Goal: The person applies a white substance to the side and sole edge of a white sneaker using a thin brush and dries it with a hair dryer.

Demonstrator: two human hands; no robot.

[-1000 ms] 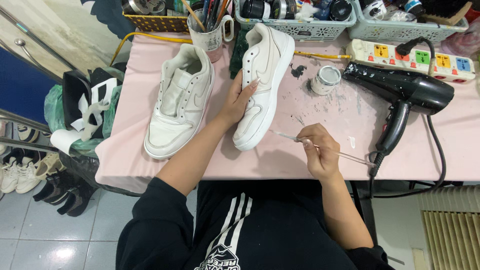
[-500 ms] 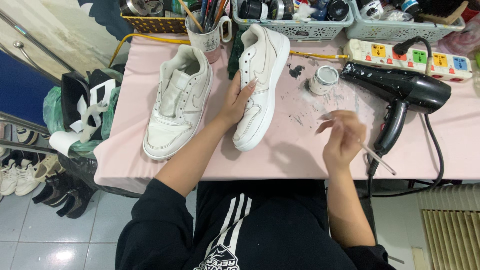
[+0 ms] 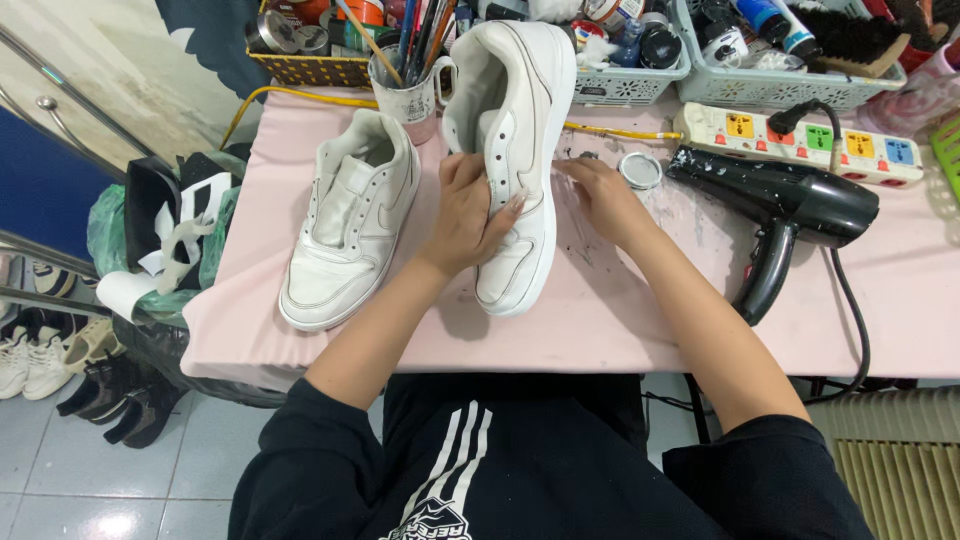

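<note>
Left hand (image 3: pixel 470 215) lies spread on the side of the upright white sneaker (image 3: pixel 515 150), fingers curled over its lace edge, holding it on its sole; half a second ago the same hand only rested against that shoe's flank, lower down. Right hand (image 3: pixel 600 195) is now on the pink table (image 3: pixel 620 310) just beside the sneaker, fingers loosely bent toward the shoe's side. Whether it holds anything cannot be told. Earlier it was lifted well to the right, pinching a thin brush; no brush shows in it now.

The sneaker stands in the middle of the table, toe toward the person, heel near the mug of brushes (image 3: pixel 408 90). The second white sneaker (image 3: pixel 350 220) lies to its left, unmoved. A small open tin (image 3: pixel 640 170) sits just past the right hand. The black hair dryer (image 3: pixel 790 215) lies to the right, with the power strip (image 3: pixel 800 135) behind it.
</note>
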